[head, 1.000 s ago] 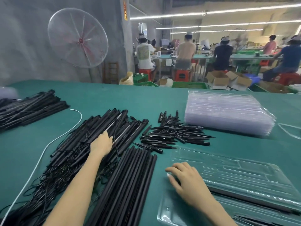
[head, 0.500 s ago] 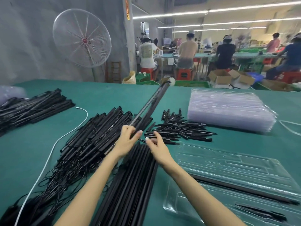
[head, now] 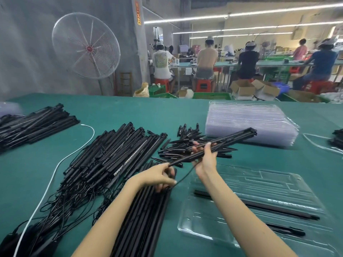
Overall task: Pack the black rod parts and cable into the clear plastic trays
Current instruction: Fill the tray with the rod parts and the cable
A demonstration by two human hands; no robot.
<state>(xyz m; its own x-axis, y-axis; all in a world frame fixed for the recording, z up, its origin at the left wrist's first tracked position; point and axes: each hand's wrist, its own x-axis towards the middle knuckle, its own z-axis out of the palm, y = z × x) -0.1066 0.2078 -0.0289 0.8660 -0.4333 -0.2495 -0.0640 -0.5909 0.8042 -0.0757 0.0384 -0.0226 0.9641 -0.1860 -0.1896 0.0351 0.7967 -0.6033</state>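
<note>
Right hand (head: 205, 156) grips black rod (head: 226, 140) pointing far-right; left hand (head: 159, 176) pinches its cable (head: 183, 176).

I am seeing black rods (head: 118, 154) lying on a teal-green worktop (head: 130, 112), clear trays (head: 259, 197), a white cable (head: 55, 169).

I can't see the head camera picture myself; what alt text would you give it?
A person's right hand holds a black rod above a green table, while the left hand grips its trailing cable. Piles of black rods lie to the left, clear plastic trays to the right, and other workers sit at benches behind.
</note>
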